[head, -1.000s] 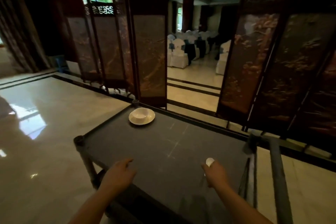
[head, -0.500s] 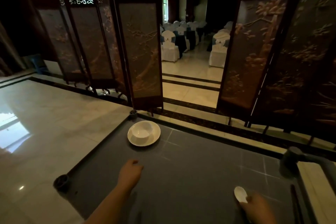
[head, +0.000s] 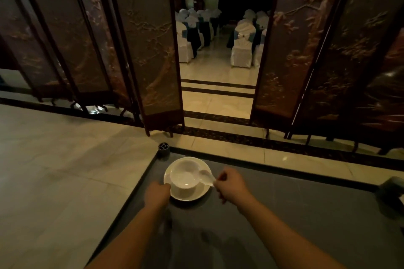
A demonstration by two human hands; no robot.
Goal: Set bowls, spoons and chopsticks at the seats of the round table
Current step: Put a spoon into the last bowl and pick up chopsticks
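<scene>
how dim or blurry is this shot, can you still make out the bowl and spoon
Head view: dim, brightest on the floor beyond the screens; the white bowl, plate and spoon stand out against the dark cart top; the spoon in the right hand looks soft-edged; wide-angle bends the screens outward.

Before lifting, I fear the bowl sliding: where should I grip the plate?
The plate's bare left rim, from the left, where the left hand holds it: the bowl fills the middle, and the right hand's spoon crosses the right side.
</scene>
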